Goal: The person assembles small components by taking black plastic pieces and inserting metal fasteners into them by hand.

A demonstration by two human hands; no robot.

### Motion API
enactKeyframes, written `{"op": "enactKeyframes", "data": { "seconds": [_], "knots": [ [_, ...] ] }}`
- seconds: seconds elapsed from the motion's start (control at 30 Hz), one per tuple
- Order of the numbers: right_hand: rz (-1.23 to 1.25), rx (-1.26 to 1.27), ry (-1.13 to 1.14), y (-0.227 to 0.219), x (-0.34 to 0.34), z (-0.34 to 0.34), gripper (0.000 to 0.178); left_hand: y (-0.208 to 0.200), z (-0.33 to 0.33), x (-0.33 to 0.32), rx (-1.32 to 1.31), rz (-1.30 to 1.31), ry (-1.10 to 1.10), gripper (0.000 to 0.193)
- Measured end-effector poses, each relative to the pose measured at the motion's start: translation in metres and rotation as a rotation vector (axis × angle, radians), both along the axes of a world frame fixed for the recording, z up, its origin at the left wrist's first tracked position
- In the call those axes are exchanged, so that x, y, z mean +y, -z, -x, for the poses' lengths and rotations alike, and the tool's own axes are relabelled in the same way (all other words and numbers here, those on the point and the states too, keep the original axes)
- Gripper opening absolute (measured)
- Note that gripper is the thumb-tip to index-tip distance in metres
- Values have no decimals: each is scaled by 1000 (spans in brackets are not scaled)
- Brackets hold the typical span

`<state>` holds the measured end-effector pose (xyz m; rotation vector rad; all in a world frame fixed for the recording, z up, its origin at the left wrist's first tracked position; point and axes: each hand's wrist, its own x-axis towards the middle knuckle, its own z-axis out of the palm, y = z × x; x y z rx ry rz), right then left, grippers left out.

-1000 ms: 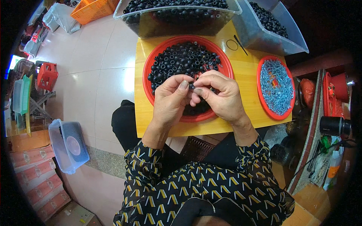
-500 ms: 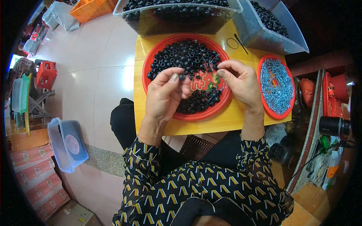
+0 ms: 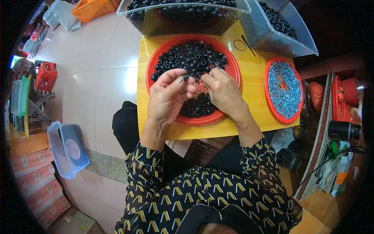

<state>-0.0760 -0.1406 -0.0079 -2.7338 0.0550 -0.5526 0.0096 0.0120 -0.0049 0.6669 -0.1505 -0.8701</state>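
The left hand [image 3: 164, 96] pinches a small dark bead [image 3: 186, 78] above a red tray [image 3: 237, 74] of black rounds [image 3: 177, 56]; the right hand [image 3: 226, 93] (its grip hidden) curls nearby.

A tray [image 3: 149, 84] of pieces [image 3: 187, 54] sits on the tabletop [image 3: 255, 113]. Around it: a bin [image 3: 175, 25] at twelve o'clock, a second bin [image 3: 274, 43] and, closer, a stick [image 3: 248, 45] at two, a plate [image 3: 267, 84] at three; on the floor [image 3: 101, 93], a tub [image 3: 61, 158] at eight and a crate [image 3: 96, 9] at ten.
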Motion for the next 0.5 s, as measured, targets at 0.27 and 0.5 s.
{"op": "enactKeyframes", "data": {
  "seconds": [0.27,0.5],
  "knots": [
    [-576,21,-28,-10,-1,4,5,3,7,0,-40,8,45,19],
    [-1629,148,-115,-25,-4,10,9,2,13,-4,-147,9,46,17]
  ]
}}
